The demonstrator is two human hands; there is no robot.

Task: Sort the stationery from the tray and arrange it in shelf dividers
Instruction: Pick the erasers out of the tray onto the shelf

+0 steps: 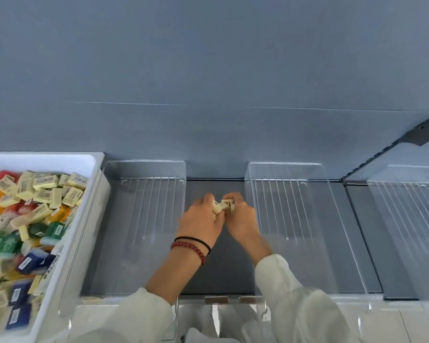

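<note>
held stuff: a small clump of cream erasers (pixel 223 206) (they look like erasers anyway), up in the air over the dark lane of the shelf (pixel 223 268)
left hand (pixel 201 219): the one with the bead bracelet, its fingers (pixel 206 198) curled round the 9 o'clock side of the clump
right hand (pixel 240 216): fingers (pixel 236 196) curled onto the 3 o'clock side of the same clump, so both hands have hold of it at once
which hand is nearer: honestly a tie, both are already touching it
clump vs fingers: it sits right at the fingertips, at 12 o'clock from both palms, away from the body
long axis: too blurry to call, the pieces look jumbled at different angles rather than squared up
lane: the clump hangs between the left divider (pixel 144 206) at 9 o'clock and the right divider (pixel 295 206) at 3 o'clock, over the far half of the lane, not inside either clear one
tray (pixel 47 158): well apart at 9 o'clock, past the left divider, heaped with cream, green, blue and orange bits
my guess: they're lining the pieces up before setting them down, so the move is pretty much straight down or a touch towards 12 o'clock
watch out: a loose two-handed pinch like that could drop a piece sideways
</note>
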